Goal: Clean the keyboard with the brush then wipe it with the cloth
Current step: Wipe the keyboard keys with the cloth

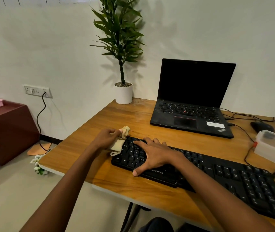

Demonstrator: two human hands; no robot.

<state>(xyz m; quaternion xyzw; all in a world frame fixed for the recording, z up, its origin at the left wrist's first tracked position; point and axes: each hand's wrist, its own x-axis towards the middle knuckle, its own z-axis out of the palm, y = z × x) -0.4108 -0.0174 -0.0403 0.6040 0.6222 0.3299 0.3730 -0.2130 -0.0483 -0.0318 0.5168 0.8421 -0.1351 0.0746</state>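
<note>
A black full-size keyboard (233,180) lies slantwise along the near edge of the wooden table (113,114). My left hand (105,137) grips a crumpled beige cloth (119,143) at the keyboard's far-left corner, the cloth draped onto the first keys. My right hand (155,154) lies flat on the left half of the keyboard, fingers spread, thumb at the front edge. No brush can be made out with certainty.
An open black laptop (192,101) stands behind the keyboard, a potted plant (123,91) at the table's back corner. At the right sit a black mouse (261,126), cables and a clear plastic box (273,144). A brown cabinet (6,129) stands on the left.
</note>
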